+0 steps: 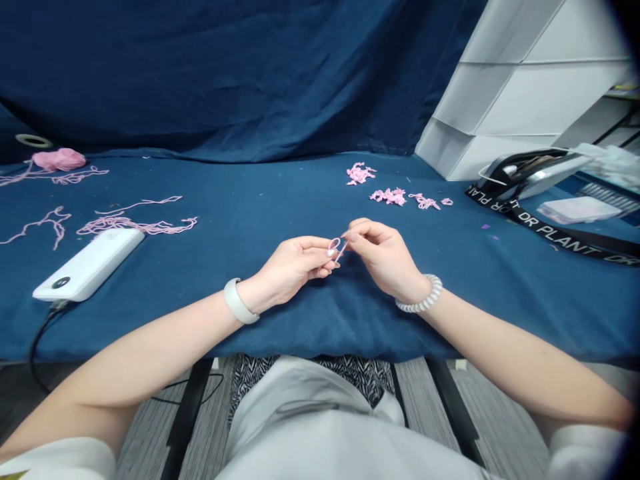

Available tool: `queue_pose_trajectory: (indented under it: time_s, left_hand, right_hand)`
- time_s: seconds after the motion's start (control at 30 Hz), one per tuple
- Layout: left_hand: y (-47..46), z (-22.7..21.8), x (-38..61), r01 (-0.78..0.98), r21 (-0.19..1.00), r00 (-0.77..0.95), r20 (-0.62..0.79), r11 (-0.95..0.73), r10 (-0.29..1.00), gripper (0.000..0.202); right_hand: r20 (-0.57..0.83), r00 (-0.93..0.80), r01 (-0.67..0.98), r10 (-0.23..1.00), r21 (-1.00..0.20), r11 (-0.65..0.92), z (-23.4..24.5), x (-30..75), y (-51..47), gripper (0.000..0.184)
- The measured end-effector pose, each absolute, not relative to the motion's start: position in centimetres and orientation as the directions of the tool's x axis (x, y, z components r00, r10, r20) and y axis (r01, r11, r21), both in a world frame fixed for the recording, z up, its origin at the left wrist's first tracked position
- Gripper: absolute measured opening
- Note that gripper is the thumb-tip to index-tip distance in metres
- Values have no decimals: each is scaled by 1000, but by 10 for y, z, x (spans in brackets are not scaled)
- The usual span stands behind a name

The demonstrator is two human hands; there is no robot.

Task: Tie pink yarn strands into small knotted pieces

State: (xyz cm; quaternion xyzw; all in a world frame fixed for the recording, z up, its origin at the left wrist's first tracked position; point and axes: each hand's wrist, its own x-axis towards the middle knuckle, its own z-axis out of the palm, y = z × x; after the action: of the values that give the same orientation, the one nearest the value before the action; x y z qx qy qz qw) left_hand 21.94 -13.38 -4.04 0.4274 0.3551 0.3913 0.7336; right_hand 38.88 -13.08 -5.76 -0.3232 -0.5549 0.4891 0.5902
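Left hand (293, 267) and right hand (385, 257), both bare, facing each other above the table, each closed in a tight pinch with no gap showing at the tips; held between them, a small loop of pink yarn (336, 248), its strand passing from the left fingertips (330, 253) toward the right fingertips (349, 236), just above the cloth. On the left wrist, a white wristband (240, 301); on the right, a pearly white spiral-coil bracelet (423, 295). Under the hands, a navy cloth (310, 327) covering the table. Ahead and slightly right, four small clumps of crinkled pink yarn (389, 197), well apart from the hands. To the left, a white power bank (87, 265) with a black cable (43, 340), beside loose crinkled lengths of pink yarn (137, 225); farther back at the table's left end, a wad of pink yarn (59, 159). To the right, a black strap printed "DR PLANT" (555, 230), a clear plastic box (577, 210) and, at the back corner, a white shelf unit (520, 87)
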Motion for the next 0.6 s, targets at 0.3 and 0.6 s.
queue_pose_trajectory:
  time_s: [0.3, 0.6]
  left_hand:
    - [-132, -44, 218, -279, 890, 500, -186, 361, 846, 20]
    - [-133, -44, 221, -206, 926, 495, -181, 317, 850, 26]
  right_hand:
    - [354, -115, -153, 928, -929, 336, -54, 383, -137, 15]
    - [335, -142, -145, 931, -938, 316, -52, 381, -139, 21]
